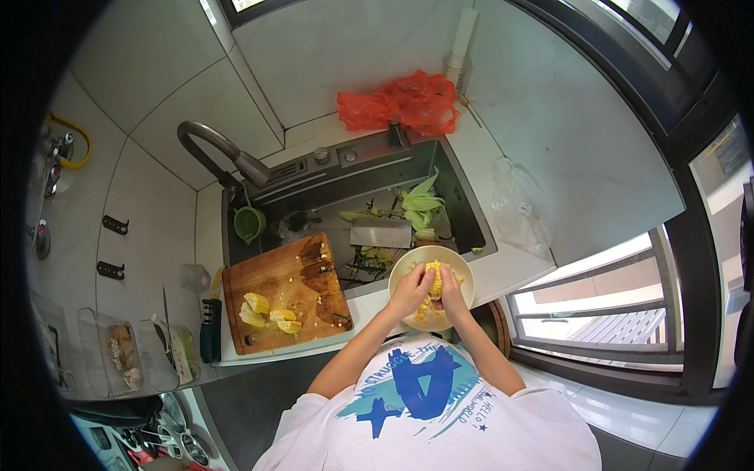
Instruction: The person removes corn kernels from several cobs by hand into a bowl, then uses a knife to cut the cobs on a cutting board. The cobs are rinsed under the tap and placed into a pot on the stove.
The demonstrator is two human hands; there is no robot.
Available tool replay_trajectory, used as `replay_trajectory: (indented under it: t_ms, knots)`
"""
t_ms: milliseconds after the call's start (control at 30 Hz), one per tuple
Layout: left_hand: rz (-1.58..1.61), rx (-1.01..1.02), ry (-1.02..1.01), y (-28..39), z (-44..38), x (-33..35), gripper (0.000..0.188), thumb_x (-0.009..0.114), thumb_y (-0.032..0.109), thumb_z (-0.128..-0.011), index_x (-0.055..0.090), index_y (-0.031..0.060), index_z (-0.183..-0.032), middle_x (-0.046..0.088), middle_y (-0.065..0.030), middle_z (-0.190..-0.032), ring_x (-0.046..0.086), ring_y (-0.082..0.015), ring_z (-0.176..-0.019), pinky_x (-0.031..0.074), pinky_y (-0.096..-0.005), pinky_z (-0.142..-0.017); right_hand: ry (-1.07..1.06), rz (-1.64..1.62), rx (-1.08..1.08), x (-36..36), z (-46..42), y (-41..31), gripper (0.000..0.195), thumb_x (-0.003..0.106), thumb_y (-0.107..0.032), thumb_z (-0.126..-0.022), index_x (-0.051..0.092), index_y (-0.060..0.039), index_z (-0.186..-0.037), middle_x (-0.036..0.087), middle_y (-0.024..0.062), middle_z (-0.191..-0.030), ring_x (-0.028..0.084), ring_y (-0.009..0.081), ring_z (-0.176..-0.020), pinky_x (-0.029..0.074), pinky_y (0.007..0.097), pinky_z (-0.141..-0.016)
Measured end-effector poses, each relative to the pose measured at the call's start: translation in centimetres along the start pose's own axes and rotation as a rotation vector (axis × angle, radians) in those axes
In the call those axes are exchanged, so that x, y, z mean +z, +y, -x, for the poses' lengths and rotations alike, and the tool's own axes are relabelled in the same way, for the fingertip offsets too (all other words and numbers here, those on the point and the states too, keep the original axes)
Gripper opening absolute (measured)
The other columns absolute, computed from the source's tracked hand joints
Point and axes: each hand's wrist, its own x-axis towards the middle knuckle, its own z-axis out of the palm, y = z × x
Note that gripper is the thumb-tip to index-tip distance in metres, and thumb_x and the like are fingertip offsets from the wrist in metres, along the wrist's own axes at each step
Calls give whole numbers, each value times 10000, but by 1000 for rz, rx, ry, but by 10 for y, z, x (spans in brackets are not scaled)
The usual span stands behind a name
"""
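My left hand point(409, 292) and my right hand point(452, 292) grip one piece of corn cob point(435, 280) between them, both thumbs near its top. Below the cob is a cream-coloured bowl point(402, 259) with loose yellow kernels point(429, 315) in it. The bowl sits at the sink's front edge, close to my shirt. To the left, a wooden cutting board point(277, 271) lies across the sink corner and counter. Several cut corn pieces point(285, 321) rest on its lower part, with stray kernels and a dark wet stain farther up.
In the dark sink point(353, 197) lie a cleaver point(380, 232), green corn husks point(422, 203) and vegetable scraps. A curved faucet point(224, 147) rises at the left, above a green cup point(249, 224). A red plastic bag point(400, 105) lies behind the sink; a clear bag point(519, 206) is at the right.
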Motion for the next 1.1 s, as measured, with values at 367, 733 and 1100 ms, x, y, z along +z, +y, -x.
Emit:
replay_trajectory:
  t_ms: [367, 733, 1100]
  knots:
    - [-102, 258, -14, 1, -3, -4, 324, 310, 295, -897, 401, 5, -783, 449, -144, -664, 428, -272, -588, 364, -341, -572, -165, -275, 116, -4, 12, -3, 406, 281, -469, -868, 479, -115, -901, 470, -15, -656, 420, 57, -473, 285, 194, -344]
    - [66, 168, -28, 28, -5, -6, 330, 315, 280, -897, 466, -13, -875, 514, -90, -726, 475, -173, -668, 383, -285, -623, 36, -198, 42, 17, 28, -43, 390, 323, -462, -856, 484, -108, -882, 491, -4, -660, 448, 68, -471, 279, 205, -328]
    - [599, -146, -176, 32, -2, -14, 243, 339, 276, -890, 426, 79, -778, 386, 4, -585, 383, -65, -482, 349, -201, -423, -368, -456, 247, -9, 16, -43, 404, 325, -460, -854, 490, -108, -743, 429, -12, -509, 265, 62, -287, 152, 189, -269]
